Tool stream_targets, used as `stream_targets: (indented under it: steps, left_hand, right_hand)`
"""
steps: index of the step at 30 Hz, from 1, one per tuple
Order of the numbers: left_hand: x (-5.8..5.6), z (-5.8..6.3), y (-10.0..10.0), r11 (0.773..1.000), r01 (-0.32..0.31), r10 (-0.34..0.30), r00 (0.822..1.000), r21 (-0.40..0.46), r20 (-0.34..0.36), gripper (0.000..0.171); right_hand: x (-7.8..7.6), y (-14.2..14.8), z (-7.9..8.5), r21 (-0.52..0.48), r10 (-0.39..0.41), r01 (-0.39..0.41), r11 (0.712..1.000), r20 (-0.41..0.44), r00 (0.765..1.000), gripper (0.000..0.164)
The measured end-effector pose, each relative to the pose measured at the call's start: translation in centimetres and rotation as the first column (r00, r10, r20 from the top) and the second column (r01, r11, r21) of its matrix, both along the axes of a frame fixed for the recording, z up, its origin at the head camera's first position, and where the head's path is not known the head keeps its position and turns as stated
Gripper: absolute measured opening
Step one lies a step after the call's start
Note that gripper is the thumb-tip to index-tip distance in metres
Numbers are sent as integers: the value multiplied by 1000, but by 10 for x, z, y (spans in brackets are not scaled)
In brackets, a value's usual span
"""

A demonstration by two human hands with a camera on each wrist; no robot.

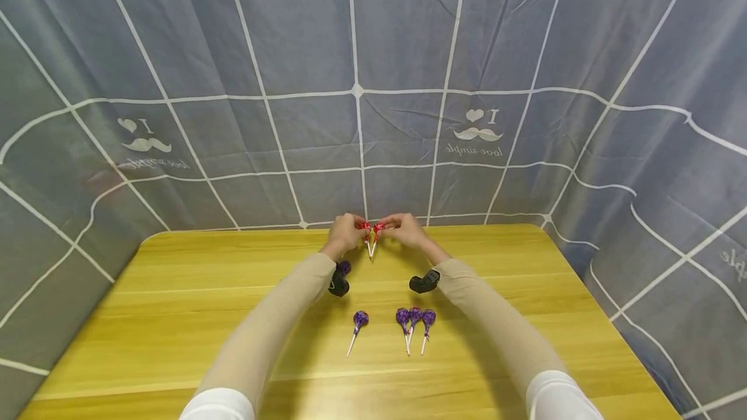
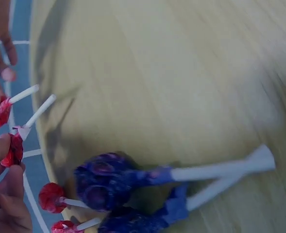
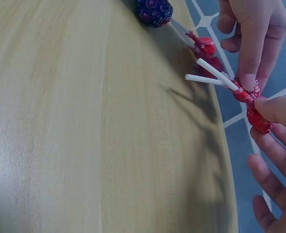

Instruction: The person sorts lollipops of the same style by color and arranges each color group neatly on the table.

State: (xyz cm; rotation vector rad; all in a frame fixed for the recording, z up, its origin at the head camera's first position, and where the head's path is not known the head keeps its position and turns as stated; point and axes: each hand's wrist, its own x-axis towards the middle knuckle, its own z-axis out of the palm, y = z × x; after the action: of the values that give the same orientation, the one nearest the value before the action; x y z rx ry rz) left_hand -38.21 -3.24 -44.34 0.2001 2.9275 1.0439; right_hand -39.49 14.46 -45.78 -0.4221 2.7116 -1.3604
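Note:
At the far edge of the table my left hand (image 1: 347, 232) and right hand (image 1: 405, 229) meet, each pinching a red-wrapped lollipop by its head. The left hand's lollipop (image 2: 13, 149) and the right hand's lollipop (image 3: 259, 119) are side by side, their white sticks pointing back toward me and crossing in the right wrist view. Below the left hand, two red lollipops (image 2: 53, 198) lie near the table edge beside two purple lollipops (image 2: 104, 180) with crossed sticks. In the head view, the left wrist and its black camera (image 1: 339, 282) mostly hide these.
Nearer on the wooden table (image 1: 233, 329) lie a single purple lollipop (image 1: 361, 319) and a group of three purple lollipops (image 1: 415, 314) to its right. A grey curtain (image 1: 309, 135) with white lines hangs behind the table and along its sides.

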Motion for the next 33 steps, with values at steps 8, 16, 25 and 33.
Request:
stream_targets:
  steps: [8, 16, 25, 33]
  left_hand:
    - [-1, -6, 6, 992, 5, -5, 1000, -128, -1, 27]
    - [-2, -10, 10, 973, -1, -7, 999, -231, -34, 23]
    - [-1, -16, 13, 970, -35, 19, 998, -242, -68, 26]
    - [-3, -20, 13, 967, -44, 24, 996, -250, -82, 26]
  right_hand:
    - [-2, -1, -9, 11, 5, -5, 1000, -1, 1000, 27]
    - [-7, -3, -15, 38, -10, 10, 999, -9, 1000, 27]
    - [-10, -3, -24, 66, -17, 18, 998, -6, 1000, 27]
    - [-12, -5, -26, 79, -21, 21, 997, -8, 1000, 27]
